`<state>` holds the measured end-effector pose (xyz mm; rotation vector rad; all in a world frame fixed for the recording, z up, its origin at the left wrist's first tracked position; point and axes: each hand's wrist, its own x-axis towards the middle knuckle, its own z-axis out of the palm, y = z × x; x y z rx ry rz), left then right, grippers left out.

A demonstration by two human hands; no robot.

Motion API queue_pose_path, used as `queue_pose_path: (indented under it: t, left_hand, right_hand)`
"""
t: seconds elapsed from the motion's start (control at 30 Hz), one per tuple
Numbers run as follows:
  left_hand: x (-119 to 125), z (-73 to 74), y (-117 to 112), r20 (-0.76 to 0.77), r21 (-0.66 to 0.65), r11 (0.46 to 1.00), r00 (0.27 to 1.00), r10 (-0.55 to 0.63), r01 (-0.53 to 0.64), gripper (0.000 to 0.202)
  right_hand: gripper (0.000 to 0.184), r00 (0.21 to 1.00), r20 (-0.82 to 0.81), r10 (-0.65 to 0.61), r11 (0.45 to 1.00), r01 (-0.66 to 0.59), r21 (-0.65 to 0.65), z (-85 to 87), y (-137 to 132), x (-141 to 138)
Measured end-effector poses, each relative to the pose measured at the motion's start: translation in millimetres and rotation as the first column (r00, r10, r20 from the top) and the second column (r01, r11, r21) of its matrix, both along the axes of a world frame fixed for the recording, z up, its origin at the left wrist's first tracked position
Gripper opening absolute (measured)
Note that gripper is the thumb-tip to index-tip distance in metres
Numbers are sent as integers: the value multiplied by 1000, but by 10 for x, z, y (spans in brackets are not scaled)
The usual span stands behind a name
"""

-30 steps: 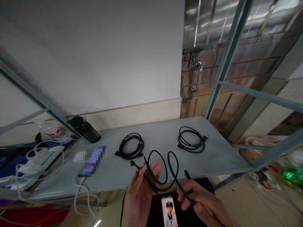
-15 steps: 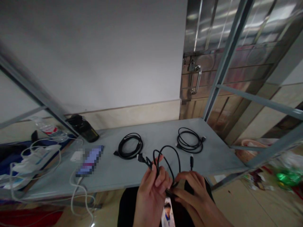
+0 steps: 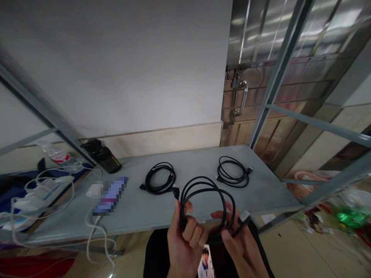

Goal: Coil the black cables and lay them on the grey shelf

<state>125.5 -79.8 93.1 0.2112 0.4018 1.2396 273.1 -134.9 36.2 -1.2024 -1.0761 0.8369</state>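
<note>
A black cable [image 3: 203,178] is looped into a loose coil between my two hands, just over the table's front edge. My left hand [image 3: 188,235] is closed around the coil's left side, and one dark plug sticks up above its thumb. On the right side of the loops, my right hand [image 3: 239,237] grips the cable, with the other connector [image 3: 245,216], metal-tipped, pointing up by the fingers. Behind my left hand lies a coiled black cable [image 3: 147,181] on the table. Another coiled black cable [image 3: 234,183] rests farther right.
The grey table [image 3: 130,220] runs under a metal frame. A phone [image 3: 111,196], a black bottle [image 3: 104,156] and a white power strip [image 3: 37,202] with white cords occupy its left side. A phone-like lit picture [image 3: 206,262] shows below my hands.
The cable between my hands has gone from loose, uneven loops to a rounder coil. My right hand has turned, and its connector now tilts up to the right.
</note>
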Motion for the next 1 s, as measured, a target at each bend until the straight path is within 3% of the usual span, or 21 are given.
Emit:
queue_pose_path:
  t: [0.13, 0.23, 0.37, 0.5, 0.53, 0.6, 0.7, 0.87, 1.0]
  left_hand:
    - [33, 3, 21, -214, -25, 1000, 977, -19, 14, 55]
    - [-51, -23, 110, -503, 93, 991, 855, 127, -93, 65]
    - [-446, -182, 555, -766, 380, 912, 500, 404, -155, 49]
    - [-1056, -407, 1283, -794, 607, 792, -25, 607, -71, 48]
    - [-1197, -461, 1452, -788, 615, 785, -79, 610, -69, 50]
    - [-1428, -569, 1721, -781, 619, 783, -158, 605, -60, 49]
    - [-1632, -749, 1922, -774, 611, 790, -251, 581, -55, 42]
    - [-1753, -1010, 1932, -760, 597, 800, -370, 535, -69, 31]
    - [-1796, -1031, 1883, -738, 615, 788, -374, 563, -27, 39]
  right_hand:
    - [61, 999, -26, -24, 987, 19, -159, 162, 222, 7]
    - [64, 994, -36, 100, 980, -105, -168, 177, 538, -38]
    - [59, 965, 67, 253, 963, -244, -116, 110, 1162, -228]
    - [38, 876, 370, 310, 949, -310, -61, 75, 1919, -573]
    - [31, 858, 402, 319, 945, -320, -67, 62, 2094, -671]
    - [23, 834, 445, 325, 943, -321, -86, 12, 2391, -850]
    - [24, 800, 507, 322, 944, -313, -105, -130, 2675, -1011]
    - [33, 770, 509, 384, 917, -383, -112, -361, 2816, -952]
    - [42, 781, 473, 408, 900, -431, -65, -354, 2738, -901]
